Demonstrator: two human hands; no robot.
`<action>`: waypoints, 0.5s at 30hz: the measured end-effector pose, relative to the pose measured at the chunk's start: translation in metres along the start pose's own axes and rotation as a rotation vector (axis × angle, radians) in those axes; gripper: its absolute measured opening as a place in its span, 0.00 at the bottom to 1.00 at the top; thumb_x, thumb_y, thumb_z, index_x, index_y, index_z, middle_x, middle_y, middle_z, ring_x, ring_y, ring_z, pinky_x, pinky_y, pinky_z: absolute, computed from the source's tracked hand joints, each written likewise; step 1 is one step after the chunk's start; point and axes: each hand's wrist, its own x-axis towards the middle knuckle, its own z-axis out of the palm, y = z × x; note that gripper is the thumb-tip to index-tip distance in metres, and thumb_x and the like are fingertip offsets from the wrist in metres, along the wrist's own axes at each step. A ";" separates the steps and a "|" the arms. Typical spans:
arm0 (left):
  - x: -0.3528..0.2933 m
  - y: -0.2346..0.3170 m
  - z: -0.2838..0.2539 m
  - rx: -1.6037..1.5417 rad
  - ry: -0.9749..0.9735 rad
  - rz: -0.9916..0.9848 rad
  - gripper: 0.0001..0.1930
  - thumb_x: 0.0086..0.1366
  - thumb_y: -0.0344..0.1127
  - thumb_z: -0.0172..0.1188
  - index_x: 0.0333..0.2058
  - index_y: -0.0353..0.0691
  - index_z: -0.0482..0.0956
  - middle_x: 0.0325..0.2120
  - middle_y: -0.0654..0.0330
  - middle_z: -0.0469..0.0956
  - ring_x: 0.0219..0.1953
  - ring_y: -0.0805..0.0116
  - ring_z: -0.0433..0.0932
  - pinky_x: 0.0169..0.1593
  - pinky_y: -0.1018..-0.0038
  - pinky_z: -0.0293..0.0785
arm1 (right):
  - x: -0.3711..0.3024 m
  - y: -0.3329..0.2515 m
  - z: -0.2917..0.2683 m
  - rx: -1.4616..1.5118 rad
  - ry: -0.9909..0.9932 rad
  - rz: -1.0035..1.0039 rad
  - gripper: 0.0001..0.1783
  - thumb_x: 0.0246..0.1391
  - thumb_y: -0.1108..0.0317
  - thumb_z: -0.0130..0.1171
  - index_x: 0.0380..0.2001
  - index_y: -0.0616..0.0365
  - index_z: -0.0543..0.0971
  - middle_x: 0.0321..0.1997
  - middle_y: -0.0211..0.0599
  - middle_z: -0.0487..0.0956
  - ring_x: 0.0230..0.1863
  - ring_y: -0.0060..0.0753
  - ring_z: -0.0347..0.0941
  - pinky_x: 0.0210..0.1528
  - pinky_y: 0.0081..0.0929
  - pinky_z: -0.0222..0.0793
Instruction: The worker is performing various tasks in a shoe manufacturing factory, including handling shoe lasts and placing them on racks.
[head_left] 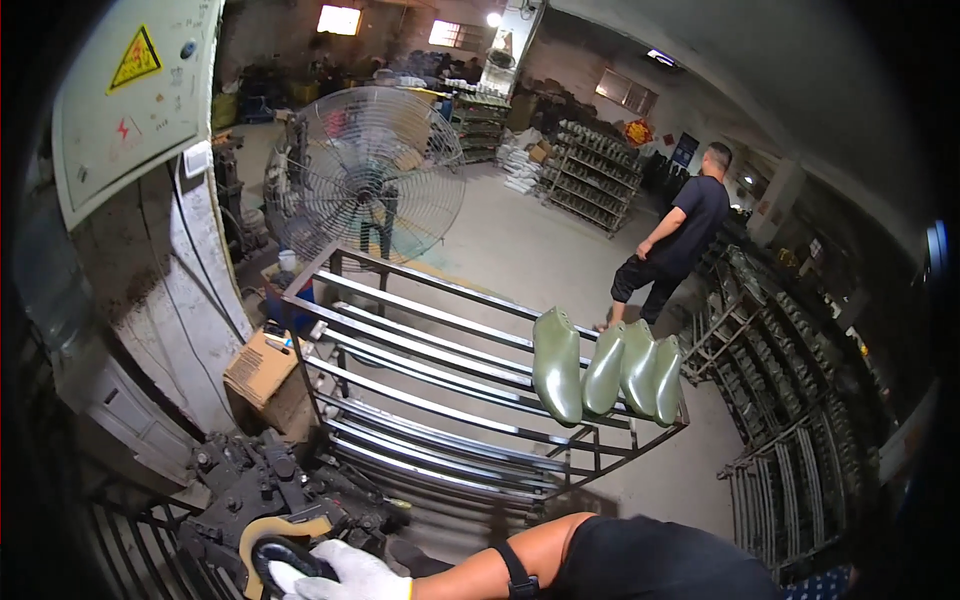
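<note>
Touching a black curved piece (pixel 283 550) at the lower edge of the view, my white-gloved right hand (pixel 352 574) lay just beside it; I could not tell whether my fingers were closed around it. The piece sat at my fingertips, within a tan curved band (pixel 300 527), near a dark machine (pixel 255 480). Olive-green shoe lasts (pixel 603 370) stood well apart, on a metal rack (pixel 450 405).

Wears a white fabric work glove (pixel 362 570) on the hand (pixel 345 575), ending at the wrist; leaves the forearm (pixel 465 580) bare except for a narrow black strap (pixel 515 568) with a small dark fitting (pixel 526 588) low on it; shows a plain black short sleeve (pixel 660 560) over the upper arm
</note>
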 end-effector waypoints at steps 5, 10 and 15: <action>0.011 0.049 0.002 -1.002 0.041 -0.302 0.22 0.80 0.32 0.52 0.67 0.28 0.70 0.62 0.48 0.77 0.61 0.56 0.78 0.65 0.63 0.76 | -0.005 0.065 -0.004 -0.377 0.065 0.003 0.28 0.61 0.45 0.67 0.47 0.62 0.85 0.43 0.51 0.86 0.46 0.47 0.83 0.50 0.41 0.76; 0.014 0.038 0.028 -1.047 0.106 -0.146 0.25 0.72 0.30 0.58 0.66 0.29 0.71 0.59 0.50 0.79 0.56 0.58 0.81 0.61 0.66 0.79 | -0.022 0.071 -0.007 -0.236 0.139 -0.109 0.26 0.62 0.54 0.68 0.57 0.61 0.82 0.53 0.50 0.85 0.56 0.43 0.81 0.62 0.38 0.75; 0.009 0.021 0.045 -1.140 0.250 -0.035 0.22 0.63 0.24 0.56 0.57 0.32 0.78 0.51 0.55 0.82 0.52 0.59 0.82 0.60 0.64 0.78 | -0.041 0.059 -0.011 -0.211 0.116 -0.102 0.32 0.59 0.53 0.71 0.59 0.62 0.78 0.53 0.47 0.85 0.56 0.39 0.81 0.63 0.36 0.75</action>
